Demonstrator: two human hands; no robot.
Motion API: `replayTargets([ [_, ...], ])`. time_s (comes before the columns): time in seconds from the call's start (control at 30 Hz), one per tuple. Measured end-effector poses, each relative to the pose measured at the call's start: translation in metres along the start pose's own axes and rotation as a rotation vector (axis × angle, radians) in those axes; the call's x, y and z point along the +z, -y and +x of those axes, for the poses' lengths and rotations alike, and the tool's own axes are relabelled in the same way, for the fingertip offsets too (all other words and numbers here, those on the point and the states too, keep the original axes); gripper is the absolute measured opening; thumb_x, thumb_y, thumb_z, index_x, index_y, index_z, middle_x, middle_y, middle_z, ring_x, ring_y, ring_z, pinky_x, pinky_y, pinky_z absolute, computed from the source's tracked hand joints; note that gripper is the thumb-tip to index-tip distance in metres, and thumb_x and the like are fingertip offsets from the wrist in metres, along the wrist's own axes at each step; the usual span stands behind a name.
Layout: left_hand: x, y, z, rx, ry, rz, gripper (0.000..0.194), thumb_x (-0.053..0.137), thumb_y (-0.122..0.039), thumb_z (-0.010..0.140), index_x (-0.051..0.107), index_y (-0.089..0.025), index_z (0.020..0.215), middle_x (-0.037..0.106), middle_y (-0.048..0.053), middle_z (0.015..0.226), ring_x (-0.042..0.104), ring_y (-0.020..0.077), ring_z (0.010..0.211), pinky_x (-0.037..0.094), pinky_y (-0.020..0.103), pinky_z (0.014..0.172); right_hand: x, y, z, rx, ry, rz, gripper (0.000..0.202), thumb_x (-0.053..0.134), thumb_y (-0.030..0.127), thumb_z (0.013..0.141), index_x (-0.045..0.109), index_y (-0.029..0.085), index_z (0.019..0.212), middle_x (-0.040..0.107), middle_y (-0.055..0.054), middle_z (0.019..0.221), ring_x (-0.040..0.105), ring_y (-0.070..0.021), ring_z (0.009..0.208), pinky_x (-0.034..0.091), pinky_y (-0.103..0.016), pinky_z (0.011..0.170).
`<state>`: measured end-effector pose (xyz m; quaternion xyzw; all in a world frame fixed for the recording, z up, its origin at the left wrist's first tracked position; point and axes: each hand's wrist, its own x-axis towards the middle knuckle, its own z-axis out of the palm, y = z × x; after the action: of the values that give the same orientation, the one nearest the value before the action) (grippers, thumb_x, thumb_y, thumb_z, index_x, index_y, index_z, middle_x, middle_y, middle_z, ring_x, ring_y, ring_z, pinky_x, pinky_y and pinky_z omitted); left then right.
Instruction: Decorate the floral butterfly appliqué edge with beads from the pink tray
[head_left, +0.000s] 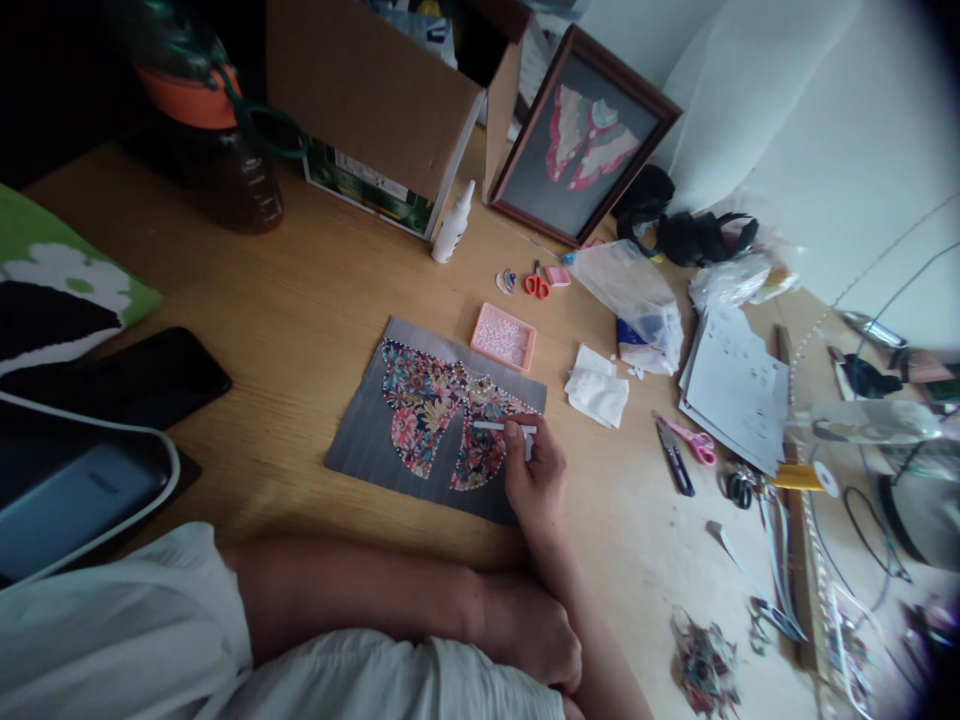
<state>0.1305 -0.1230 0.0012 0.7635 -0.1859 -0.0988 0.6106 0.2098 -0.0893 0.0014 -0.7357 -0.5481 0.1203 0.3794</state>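
The right hand (534, 478) pinches a thin white stick (504, 426) in its grip, tip over the floral butterfly piece (439, 412) on the grey card (360, 432). The pink bead tray (503, 336) sits just beyond the card. The left hand (529, 630) (loosely curled, holding nothing) rests on the worktop (300, 300) nearer than the card.

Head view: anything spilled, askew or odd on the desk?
Nothing spilled or broken. The grey card with the floral cutout lies skewed to the desk edge. A loose heap of floral scraps sits at lower right. The right hand holds a thin white tool over the cutout; the left hand rests closed.
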Motion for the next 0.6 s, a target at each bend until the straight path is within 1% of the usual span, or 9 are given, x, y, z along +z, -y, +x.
replayTargets([
  [0.13,0.002,0.003,0.001,0.01,-0.03,-0.04,0.046,0.055,-0.042,0.089,0.05,-0.025,0.046,0.064,-0.002,0.054,0.061,0.0195,0.054,0.046,0.031,0.057,0.0,-0.001,0.0,0.006,-0.002,0.001,0.022,0.051,0.038,0.099,0.062,0.022,0.091,0.068,-0.001,0.077,0.062,-0.0173,0.067,0.047,-0.029,0.063],
  [0.23,0.005,0.007,0.004,0.008,-0.023,-0.032,0.046,0.055,-0.044,0.088,0.049,-0.024,0.047,0.064,-0.002,0.055,0.059,0.0195,0.053,0.046,0.031,0.056,-0.001,-0.001,0.0,0.002,-0.012,0.011,0.021,0.051,0.037,0.099,0.063,0.021,0.091,0.067,-0.001,0.077,0.061,-0.0164,0.066,0.048,-0.029,0.064],
  [0.3,0.009,0.01,0.008,0.0,0.005,0.006,0.046,0.055,-0.043,0.087,0.048,-0.024,0.047,0.065,-0.001,0.055,0.06,0.0199,0.053,0.044,0.031,0.053,-0.002,0.0,0.0,0.001,-0.027,0.009,0.022,0.051,0.037,0.1,0.063,0.021,0.09,0.067,0.0,0.076,0.061,-0.0162,0.067,0.048,-0.029,0.065],
  [0.43,0.013,0.015,0.013,0.004,-0.012,0.121,0.039,0.055,-0.038,0.087,0.05,-0.024,0.051,0.069,-0.001,0.062,0.064,0.0214,0.059,0.042,0.031,0.051,-0.005,0.002,0.001,0.02,-0.059,0.021,0.024,0.049,0.038,0.101,0.063,0.021,0.09,0.069,-0.001,0.08,0.064,-0.0166,0.071,0.049,-0.028,0.066],
  [0.53,0.012,0.014,0.013,-0.004,-0.011,0.191,0.029,0.056,-0.032,0.085,0.053,-0.024,0.057,0.075,0.0,0.072,0.068,0.0218,0.064,0.044,0.031,0.052,-0.009,0.003,0.013,0.002,-0.065,0.021,0.025,0.05,0.039,0.1,0.064,0.021,0.09,0.07,-0.001,0.08,0.065,-0.0167,0.071,0.049,-0.028,0.065],
  [0.6,0.01,0.011,0.012,-0.032,0.0,0.224,0.022,0.058,-0.028,0.083,0.055,-0.025,0.061,0.077,0.001,0.08,0.071,0.0227,0.069,0.044,0.031,0.05,-0.013,0.003,0.031,-0.037,-0.085,-0.003,0.026,0.05,0.04,0.099,0.064,0.021,0.089,0.069,-0.002,0.079,0.065,-0.0172,0.071,0.049,-0.029,0.066],
])
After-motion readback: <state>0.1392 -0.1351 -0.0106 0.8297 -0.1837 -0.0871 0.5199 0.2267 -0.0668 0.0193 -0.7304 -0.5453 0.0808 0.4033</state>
